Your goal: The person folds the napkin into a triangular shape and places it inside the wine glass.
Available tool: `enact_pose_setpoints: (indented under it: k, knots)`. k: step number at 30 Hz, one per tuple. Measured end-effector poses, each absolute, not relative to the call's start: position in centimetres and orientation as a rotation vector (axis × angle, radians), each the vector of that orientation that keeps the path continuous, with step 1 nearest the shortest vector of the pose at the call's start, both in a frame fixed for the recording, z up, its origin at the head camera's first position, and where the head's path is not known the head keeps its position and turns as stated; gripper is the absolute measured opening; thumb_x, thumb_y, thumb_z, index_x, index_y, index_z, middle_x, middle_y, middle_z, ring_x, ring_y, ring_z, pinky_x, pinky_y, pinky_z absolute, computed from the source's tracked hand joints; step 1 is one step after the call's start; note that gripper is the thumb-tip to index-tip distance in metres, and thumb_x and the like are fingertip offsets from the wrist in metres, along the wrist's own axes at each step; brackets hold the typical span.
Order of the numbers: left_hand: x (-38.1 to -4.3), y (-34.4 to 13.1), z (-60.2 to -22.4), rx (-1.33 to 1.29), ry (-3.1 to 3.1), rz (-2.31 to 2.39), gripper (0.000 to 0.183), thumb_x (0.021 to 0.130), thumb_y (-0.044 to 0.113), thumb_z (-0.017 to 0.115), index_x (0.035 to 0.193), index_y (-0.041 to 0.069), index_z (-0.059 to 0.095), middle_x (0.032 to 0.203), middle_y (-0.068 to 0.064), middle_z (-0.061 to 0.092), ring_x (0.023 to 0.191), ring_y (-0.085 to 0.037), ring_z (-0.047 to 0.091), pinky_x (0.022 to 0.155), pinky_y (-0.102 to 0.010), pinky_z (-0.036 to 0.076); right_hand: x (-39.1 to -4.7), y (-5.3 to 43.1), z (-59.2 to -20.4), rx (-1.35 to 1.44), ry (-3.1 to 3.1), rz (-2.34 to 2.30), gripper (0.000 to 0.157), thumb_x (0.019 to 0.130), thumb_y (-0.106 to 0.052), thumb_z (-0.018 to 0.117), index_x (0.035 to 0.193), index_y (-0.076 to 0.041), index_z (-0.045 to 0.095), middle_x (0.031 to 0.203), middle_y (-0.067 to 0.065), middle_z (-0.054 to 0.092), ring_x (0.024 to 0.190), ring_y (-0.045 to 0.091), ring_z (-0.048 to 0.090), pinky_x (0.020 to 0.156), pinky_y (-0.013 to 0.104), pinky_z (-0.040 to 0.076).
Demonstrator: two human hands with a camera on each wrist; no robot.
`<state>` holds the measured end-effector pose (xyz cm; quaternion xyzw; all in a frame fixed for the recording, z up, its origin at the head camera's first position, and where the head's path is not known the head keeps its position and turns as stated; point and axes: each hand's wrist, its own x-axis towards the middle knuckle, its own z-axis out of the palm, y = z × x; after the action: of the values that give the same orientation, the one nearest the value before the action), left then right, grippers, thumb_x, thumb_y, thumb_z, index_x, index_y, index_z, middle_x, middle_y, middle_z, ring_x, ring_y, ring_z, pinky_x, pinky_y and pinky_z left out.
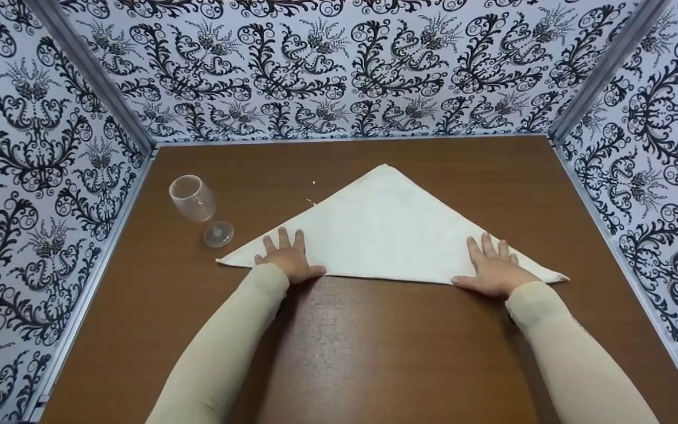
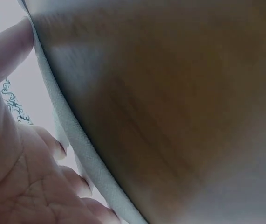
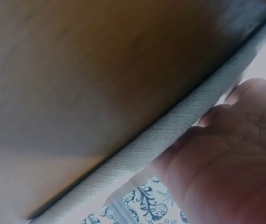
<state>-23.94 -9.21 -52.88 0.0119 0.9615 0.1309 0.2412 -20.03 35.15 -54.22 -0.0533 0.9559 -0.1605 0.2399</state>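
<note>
A white cloth napkin (image 1: 383, 229) lies folded into a triangle on the brown table, its peak pointing to the back wall and its long fold toward me. My left hand (image 1: 289, 259) rests on the napkin's left part with fingers spread and the thumb along the fold. On the right part lies my right hand (image 1: 495, 271), its fingers also spread. In the left wrist view the palm of my left hand (image 2: 30, 177) is beside the cloth's folded edge (image 2: 72, 126). The right wrist view has my right palm (image 3: 226, 158) next to the same fold (image 3: 160, 135).
A clear stemmed glass (image 1: 193, 199) stands on the table (image 1: 351, 347) at the left, just beyond the napkin's left corner. Small white specks (image 1: 312, 202) lie near the napkin's left slanting edge. Patterned black-and-white walls (image 1: 327, 70) with grey frame bars enclose the table at back and sides.
</note>
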Motion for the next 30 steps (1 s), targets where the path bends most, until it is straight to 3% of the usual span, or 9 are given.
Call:
enact_pose_setpoints:
  k: [4, 10, 13, 16, 21, 30]
  knots:
    - [-25.0, -9.2, -53.9, 0.038, 2.637, 0.356, 0.117, 0.086, 0.078, 0.066, 0.171, 0.017, 0.012, 0.176, -0.024, -0.003, 0.160, -0.056, -0.003, 0.119, -0.081, 0.016, -20.1, 35.2, -54.1, -0.134, 2.615, -0.438, 0.123, 0.092, -0.078, 0.057, 0.167, 0.004, 0.003, 0.168, 0.040, -0.015, 0.148, 0.071, -0.017, 0.116, 0.084, -0.001]
    - [-25.5, -8.8, -53.0, 0.058, 2.610, 0.340, 0.115, 0.089, 0.076, 0.064, 0.171, 0.018, 0.008, 0.177, -0.022, -0.008, 0.160, -0.054, -0.007, 0.122, -0.079, 0.015, -20.4, 35.0, -53.6, -0.124, 2.629, -0.348, 0.120, 0.094, -0.074, 0.058, 0.165, 0.007, 0.006, 0.167, 0.043, -0.008, 0.148, 0.073, -0.010, 0.119, 0.082, 0.006]
    - [-25.7, -8.4, -52.3, 0.068, 2.656, 0.301, 0.112, 0.090, 0.071, 0.067, 0.171, 0.016, 0.013, 0.177, -0.023, -0.001, 0.161, -0.053, 0.000, 0.124, -0.075, 0.017, -20.9, 34.5, -53.3, -0.156, 2.683, -0.273, 0.117, 0.093, -0.069, 0.064, 0.163, 0.011, 0.016, 0.167, 0.044, 0.006, 0.151, 0.071, 0.003, 0.119, 0.081, 0.011]
    - [-25.5, -7.3, -51.7, 0.051, 2.701, 0.294, 0.109, 0.090, 0.068, 0.069, 0.170, 0.013, 0.018, 0.176, -0.024, 0.004, 0.161, -0.052, 0.007, 0.124, -0.072, 0.020, -21.5, 33.9, -53.1, -0.215, 2.690, -0.304, 0.114, 0.093, -0.065, 0.068, 0.163, 0.011, 0.019, 0.168, 0.042, 0.010, 0.154, 0.066, 0.006, 0.122, 0.077, 0.012]
    - [-24.4, -5.1, -51.7, 0.048, 2.644, 0.376, 0.114, 0.090, 0.073, 0.065, 0.170, 0.009, 0.015, 0.175, -0.029, 0.003, 0.159, -0.057, 0.007, 0.122, -0.072, 0.026, -22.1, 33.1, -53.4, -0.213, 2.614, -0.374, 0.115, 0.094, -0.070, 0.062, 0.166, 0.005, 0.011, 0.171, 0.037, -0.002, 0.156, 0.062, 0.001, 0.126, 0.070, 0.015]
    - [-24.8, -4.5, -52.9, 0.028, 2.656, 0.322, 0.117, 0.088, 0.076, 0.066, 0.171, 0.013, 0.011, 0.175, -0.027, -0.002, 0.160, -0.056, 0.001, 0.123, -0.072, 0.024, -22.2, 32.4, -54.0, -0.200, 2.648, -0.346, 0.114, 0.095, -0.066, 0.064, 0.166, 0.006, 0.011, 0.170, 0.038, -0.001, 0.155, 0.064, 0.001, 0.124, 0.074, 0.014]
